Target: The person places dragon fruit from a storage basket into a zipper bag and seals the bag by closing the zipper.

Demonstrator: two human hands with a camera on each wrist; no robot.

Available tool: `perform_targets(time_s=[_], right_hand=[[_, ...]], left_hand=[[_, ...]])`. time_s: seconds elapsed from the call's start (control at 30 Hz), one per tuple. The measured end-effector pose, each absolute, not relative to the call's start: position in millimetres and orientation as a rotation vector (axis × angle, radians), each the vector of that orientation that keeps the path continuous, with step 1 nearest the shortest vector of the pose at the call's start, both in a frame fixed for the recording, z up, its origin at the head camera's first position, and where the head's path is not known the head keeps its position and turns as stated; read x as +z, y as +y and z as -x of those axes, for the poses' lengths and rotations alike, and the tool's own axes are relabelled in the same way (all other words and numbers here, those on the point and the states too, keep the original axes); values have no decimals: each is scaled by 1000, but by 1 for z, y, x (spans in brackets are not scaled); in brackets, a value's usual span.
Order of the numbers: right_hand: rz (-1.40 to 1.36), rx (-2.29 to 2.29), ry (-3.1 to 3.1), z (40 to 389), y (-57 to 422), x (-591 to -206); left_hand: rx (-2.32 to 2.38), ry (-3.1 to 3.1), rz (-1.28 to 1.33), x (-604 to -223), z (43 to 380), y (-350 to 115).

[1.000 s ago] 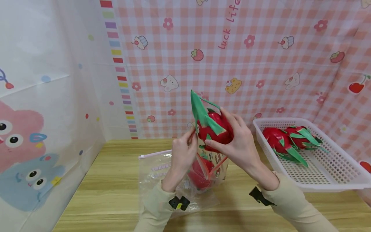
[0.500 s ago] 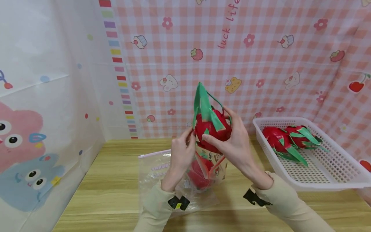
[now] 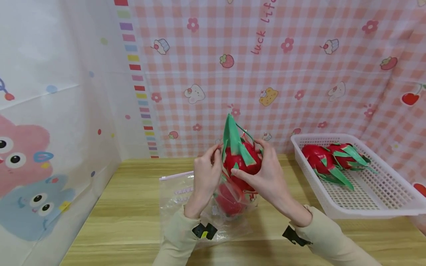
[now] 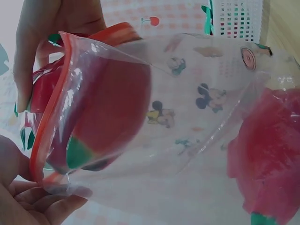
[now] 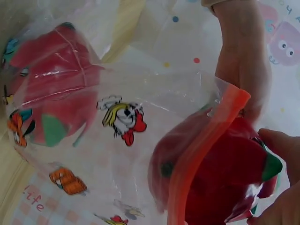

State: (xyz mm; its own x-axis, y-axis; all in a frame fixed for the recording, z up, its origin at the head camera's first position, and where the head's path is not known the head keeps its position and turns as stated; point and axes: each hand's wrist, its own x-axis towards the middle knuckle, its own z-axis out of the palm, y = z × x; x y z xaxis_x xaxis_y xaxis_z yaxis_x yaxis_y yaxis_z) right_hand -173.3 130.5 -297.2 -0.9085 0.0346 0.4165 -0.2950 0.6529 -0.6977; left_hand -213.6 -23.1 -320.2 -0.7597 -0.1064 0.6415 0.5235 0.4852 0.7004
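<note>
My right hand (image 3: 267, 179) grips a red dragon fruit (image 3: 243, 164) with long green leaves pointing up, thumb in front and fingers behind. Its lower part is inside the mouth of a clear zip bag (image 5: 122, 159) printed with cartoon figures. An orange-red zip edge (image 5: 199, 154) runs around the fruit. With its thumb and fingers, my left hand (image 3: 206, 177) pinches that edge on the left side, holding the mouth apart. Lower in the same bag lies another dragon fruit (image 4: 269, 159), seen through the film.
A second clear bag (image 3: 176, 190) with a pink slider lies flat on the wooden table (image 3: 123, 207). To the right stands a white perforated basket (image 3: 369, 212) holding two dragon fruits (image 3: 317, 159). Patterned cloth walls close in the back and both sides.
My right hand has brought the dragon fruit upright, then lowered it into the bag's mouth. My left hand still pinches the edge, nearly in place.
</note>
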Motion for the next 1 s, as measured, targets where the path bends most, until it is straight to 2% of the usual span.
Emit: perform_targets(time_s=[0.37,0.73,1.0], right_hand=[[-154,1047,-2545,178,132,-309],[-65,1262,-2407,187,130,-299],[-36,1189,-2562,182,122,-314]], left_hand=[[-1278,-2083,364,-322,215,-23],[-1251,-2105,361,-317,209,-23],[-1226,-2112,315,-316,210,-24]])
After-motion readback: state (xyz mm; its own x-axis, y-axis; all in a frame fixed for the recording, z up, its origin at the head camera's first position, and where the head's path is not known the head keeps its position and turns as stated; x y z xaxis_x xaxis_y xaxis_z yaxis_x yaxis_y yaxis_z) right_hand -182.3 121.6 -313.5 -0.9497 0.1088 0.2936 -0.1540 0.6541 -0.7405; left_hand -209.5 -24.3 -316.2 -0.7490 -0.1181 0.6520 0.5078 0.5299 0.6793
